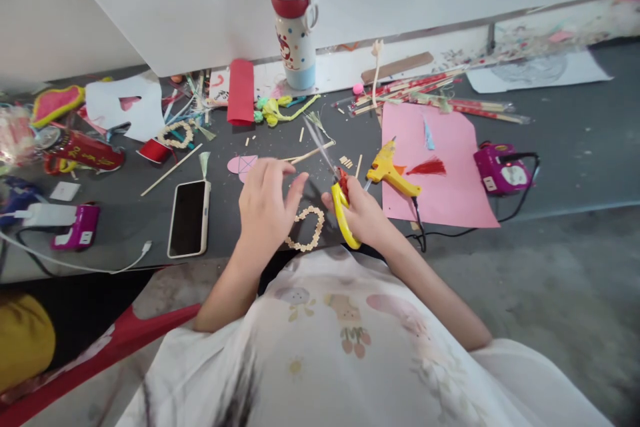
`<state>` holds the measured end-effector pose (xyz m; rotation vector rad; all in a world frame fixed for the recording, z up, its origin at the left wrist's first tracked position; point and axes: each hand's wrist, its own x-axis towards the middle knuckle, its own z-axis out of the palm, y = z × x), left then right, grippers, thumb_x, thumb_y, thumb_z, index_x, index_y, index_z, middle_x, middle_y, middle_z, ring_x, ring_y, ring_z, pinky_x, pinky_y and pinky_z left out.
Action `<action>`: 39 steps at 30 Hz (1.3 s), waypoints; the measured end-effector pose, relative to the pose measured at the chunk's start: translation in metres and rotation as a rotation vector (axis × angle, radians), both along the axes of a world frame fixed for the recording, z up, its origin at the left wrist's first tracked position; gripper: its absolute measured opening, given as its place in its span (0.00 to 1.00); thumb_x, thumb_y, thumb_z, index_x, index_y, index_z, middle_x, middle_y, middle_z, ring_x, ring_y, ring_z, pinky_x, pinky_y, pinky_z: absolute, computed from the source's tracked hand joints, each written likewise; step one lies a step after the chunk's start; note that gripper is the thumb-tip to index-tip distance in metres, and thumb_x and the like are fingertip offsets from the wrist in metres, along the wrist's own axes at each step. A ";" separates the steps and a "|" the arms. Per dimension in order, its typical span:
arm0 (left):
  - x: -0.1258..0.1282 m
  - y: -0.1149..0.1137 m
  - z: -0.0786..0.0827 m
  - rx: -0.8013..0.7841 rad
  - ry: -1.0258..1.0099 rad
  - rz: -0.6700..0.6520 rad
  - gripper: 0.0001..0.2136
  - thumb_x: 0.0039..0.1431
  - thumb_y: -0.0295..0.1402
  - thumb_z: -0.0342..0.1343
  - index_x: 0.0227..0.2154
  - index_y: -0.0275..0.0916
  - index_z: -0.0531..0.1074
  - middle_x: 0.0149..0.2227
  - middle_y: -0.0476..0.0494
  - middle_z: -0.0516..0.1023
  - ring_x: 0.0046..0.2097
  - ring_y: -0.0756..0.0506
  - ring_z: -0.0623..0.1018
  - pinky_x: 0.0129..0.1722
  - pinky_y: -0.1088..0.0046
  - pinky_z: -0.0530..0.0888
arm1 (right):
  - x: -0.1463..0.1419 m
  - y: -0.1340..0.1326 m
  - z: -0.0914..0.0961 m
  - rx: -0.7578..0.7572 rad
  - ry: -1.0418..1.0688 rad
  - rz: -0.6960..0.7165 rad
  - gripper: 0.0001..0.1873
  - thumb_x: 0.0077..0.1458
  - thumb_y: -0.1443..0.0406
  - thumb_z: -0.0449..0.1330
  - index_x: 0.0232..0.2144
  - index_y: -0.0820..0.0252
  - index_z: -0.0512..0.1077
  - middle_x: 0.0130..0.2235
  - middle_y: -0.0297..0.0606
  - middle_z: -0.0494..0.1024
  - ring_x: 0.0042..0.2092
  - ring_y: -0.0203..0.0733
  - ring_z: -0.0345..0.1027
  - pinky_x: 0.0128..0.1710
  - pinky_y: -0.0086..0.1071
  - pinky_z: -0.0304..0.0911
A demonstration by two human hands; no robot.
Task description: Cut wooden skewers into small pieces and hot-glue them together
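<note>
My right hand [365,210] is closed on a pair of scissors [341,210] with yellow and red handles. Their blades point away from me and look smeared by motion. My left hand [267,203] hovers over the table, thumb apart from curled fingers, with nothing visible in it. Just beyond its fingers lie a pink paper heart [241,165] with drawn lines and a thin wooden stick [315,152]. Between my hands, near the table edge, lies a ring of small wooden pieces [313,240]. Several short cut pieces [345,161] lie beyond the scissors.
On the right, a yellow glue gun [387,167] rests on pink paper [455,203], its cord running to a purple power socket [503,169]. A phone [189,219] lies left. A water bottle [296,40] stands at the back. A red can [90,150] lies among craft scraps.
</note>
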<state>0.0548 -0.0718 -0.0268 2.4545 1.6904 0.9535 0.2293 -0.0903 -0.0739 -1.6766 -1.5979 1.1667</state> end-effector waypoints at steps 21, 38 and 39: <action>0.022 -0.040 -0.014 -0.830 -0.359 -0.174 0.21 0.61 0.42 0.47 0.15 0.37 0.64 0.17 0.50 0.72 0.20 0.54 0.69 0.23 0.80 0.62 | -0.016 0.007 -0.005 0.008 0.148 0.058 0.22 0.52 0.48 0.55 0.30 0.55 0.50 0.30 0.31 0.68 0.30 0.38 0.64 0.29 0.32 0.56; 0.019 -0.042 -0.018 -0.802 -0.445 -0.168 0.19 0.58 0.39 0.48 0.14 0.37 0.61 0.15 0.51 0.68 0.19 0.55 0.66 0.21 0.79 0.60 | -0.017 0.005 -0.002 -0.059 0.115 0.041 0.24 0.50 0.44 0.55 0.32 0.55 0.53 0.31 0.33 0.70 0.31 0.40 0.66 0.30 0.33 0.58; 0.019 -0.043 -0.018 -0.802 -0.443 -0.166 0.19 0.58 0.39 0.49 0.14 0.37 0.62 0.14 0.51 0.68 0.19 0.55 0.65 0.21 0.79 0.60 | -0.017 0.005 -0.002 -0.063 0.123 0.043 0.24 0.49 0.44 0.55 0.32 0.55 0.54 0.29 0.31 0.69 0.29 0.39 0.65 0.29 0.33 0.58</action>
